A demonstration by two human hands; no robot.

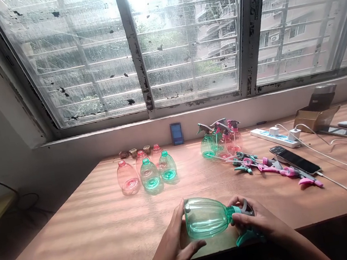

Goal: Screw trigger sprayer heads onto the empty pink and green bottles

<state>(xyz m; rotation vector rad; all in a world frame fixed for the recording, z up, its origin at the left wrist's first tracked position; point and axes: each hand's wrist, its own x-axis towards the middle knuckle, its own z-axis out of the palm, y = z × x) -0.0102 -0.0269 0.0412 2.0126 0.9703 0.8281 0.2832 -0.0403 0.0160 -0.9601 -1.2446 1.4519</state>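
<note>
I've got the left hand (176, 243) cupping the green bottle (207, 218) sideways near the front of the table (97, 252), right hand (252, 218) gripping its spray top (247, 236) — I'd squeeze lightly, twist straight — crooked seating's the risk.

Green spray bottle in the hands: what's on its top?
A grey and teal spray head is on the neck of the green spray bottle. The right hand covers part of it, which I can't see.
</note>
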